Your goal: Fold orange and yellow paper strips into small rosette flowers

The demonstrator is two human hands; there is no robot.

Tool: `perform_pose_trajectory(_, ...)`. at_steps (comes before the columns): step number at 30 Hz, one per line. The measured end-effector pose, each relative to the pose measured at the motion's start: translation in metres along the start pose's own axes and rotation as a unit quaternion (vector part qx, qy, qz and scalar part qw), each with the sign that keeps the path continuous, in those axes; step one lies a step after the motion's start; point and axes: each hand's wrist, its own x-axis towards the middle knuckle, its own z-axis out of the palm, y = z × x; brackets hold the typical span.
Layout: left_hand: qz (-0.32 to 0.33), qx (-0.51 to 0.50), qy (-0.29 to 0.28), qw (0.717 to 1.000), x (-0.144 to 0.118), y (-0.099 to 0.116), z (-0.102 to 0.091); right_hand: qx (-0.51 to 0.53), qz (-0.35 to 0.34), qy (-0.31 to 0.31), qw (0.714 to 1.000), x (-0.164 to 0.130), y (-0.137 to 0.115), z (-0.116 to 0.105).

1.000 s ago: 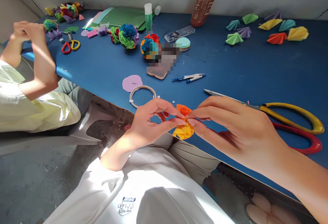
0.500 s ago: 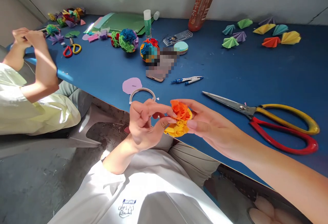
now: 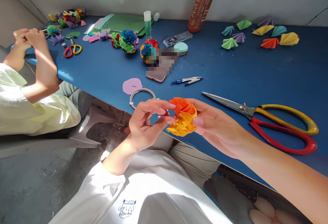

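An orange and yellow folded-paper flower ball [image 3: 182, 117] is held above the front edge of the blue table. My right hand [image 3: 217, 126] grips it from the right, thumb on the yellow part and fingers behind. From the left, my left hand [image 3: 147, 123] has its index finger at the orange petals and its thumb at the yellow ones. The other left fingers are bent and partly hidden. Behind my left hand lies a roll of narrow tape [image 3: 141, 90], beside a lilac paper piece [image 3: 131, 86]. Big scissors [image 3: 252, 110] with yellow and red handles rest right of my right hand.
On the blue table [image 3: 230, 73] are a phone [image 3: 160, 68], a compass [image 3: 186, 80], a glue stick [image 3: 147, 24], finished paper balls [image 3: 128, 41] and several folded paper pieces [image 3: 270, 43]. An orange bottle [image 3: 202, 5] stands at the wall. Another person's hands [image 3: 28, 38] are at far left.
The paper flower ball has turned in my fingers and shows more of its yellow side. My left index finger and thumb have opened slightly and shifted.
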Motion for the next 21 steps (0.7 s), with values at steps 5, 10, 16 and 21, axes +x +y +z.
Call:
perform_pose_trajectory(5,0.025,-0.013,-0.016,0.999,0.0021,0.0022,-0.0025,-0.015,-0.003,0.017,1.0,0.0017,-0.0006,0.0002)
perform_pose_trajectory(10,0.041,-0.03,-0.039,0.998,0.0044,0.002,-0.0039,-0.016,-0.009,0.036,0.999,0.0026,0.0019,-0.0006)
perform_pose_trajectory(16,0.03,0.039,-0.034,0.998,0.0025,0.0028,-0.0027,-0.006,-0.014,0.039,0.999,0.0035,0.0044,-0.0027)
perform_pose_trajectory(21,0.043,0.084,-0.045,0.994,0.0024,0.0045,-0.002,-0.006,-0.023,0.035,0.999,0.0034,0.0063,-0.0034)
